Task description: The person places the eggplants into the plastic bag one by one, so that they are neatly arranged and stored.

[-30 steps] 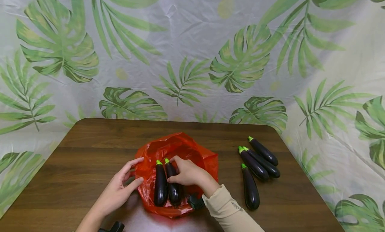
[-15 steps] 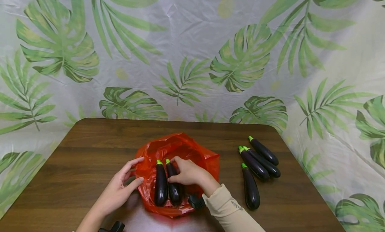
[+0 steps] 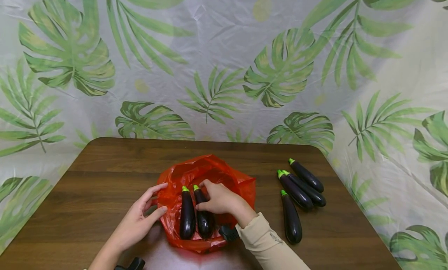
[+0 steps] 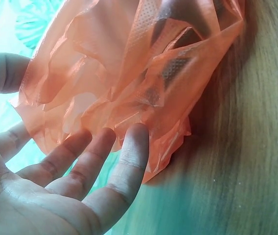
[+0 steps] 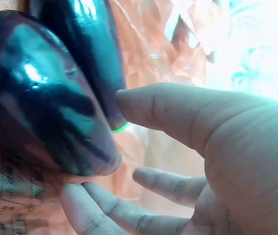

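Note:
A red plastic bag (image 3: 220, 165) lies open on the table. Inside it are two dark eggplants, a left eggplant (image 3: 187, 215) and a right eggplant (image 3: 205, 223), side by side with green stem ends pointing away. My right hand (image 3: 220, 200) straddles the right one's upper part, thumb over its side, fingers spread past it. In the right wrist view these fingers (image 5: 144, 225) stand apart from the dark skins, and the thumb tip overlaps the farther eggplant (image 5: 95, 49). My left hand (image 3: 138, 219) is spread at the bag's left edge, fingertips touching the film.
Several loose eggplants (image 3: 297, 188) lie to the right of the bag, stems pointing away; one eggplant (image 3: 291, 219) is closest to me. The brown wooden table (image 3: 87, 207) ends at a leaf-patterned curtain (image 3: 224, 67) behind. Black wrist straps show at both wrists.
My right hand and the right eggplant have shifted slightly rightward, widening the gap between the two eggplants. The index finger stands a little farther from the stem. My left hand stays put.

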The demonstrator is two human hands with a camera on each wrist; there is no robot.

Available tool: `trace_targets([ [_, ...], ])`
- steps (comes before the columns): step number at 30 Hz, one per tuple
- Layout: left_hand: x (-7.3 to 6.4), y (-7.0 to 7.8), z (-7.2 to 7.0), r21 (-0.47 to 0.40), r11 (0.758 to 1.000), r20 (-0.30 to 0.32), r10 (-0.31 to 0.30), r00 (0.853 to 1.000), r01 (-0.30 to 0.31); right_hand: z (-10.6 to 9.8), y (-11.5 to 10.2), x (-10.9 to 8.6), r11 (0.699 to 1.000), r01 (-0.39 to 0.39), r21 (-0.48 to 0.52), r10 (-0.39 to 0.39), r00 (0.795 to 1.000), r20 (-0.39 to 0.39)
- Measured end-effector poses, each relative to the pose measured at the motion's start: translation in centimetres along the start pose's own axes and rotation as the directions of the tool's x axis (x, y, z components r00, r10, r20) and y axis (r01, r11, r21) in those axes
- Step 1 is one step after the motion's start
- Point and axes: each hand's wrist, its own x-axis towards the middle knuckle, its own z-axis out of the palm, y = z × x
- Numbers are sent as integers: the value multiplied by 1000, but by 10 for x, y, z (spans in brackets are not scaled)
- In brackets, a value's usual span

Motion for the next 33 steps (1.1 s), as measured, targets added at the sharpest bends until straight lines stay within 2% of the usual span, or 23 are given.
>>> trace_targets([
  [5,0,0,0,-3,1000,0,3,1000,-3,-7,-6,-3,999,9,-31,-9,1000,-1],
  [16,0,1,0,1,1000,1,-15,1000,15,-20,-16,-11,997,72,5,-72,997,-16],
  [21,0,0,0,-6,1000,2,-6,1000,6,-27,-20,-16,998,66,4,-66,998,-13],
  [26,0,-1,0,-4,1000,2,11,1000,-11,-35,-25,-23,997,70,22,-69,998,-10],
  [33,0,0,0,-45,999,19,-8,1000,9,-47,-31,-39,992,115,43,-114,993,-37],
])
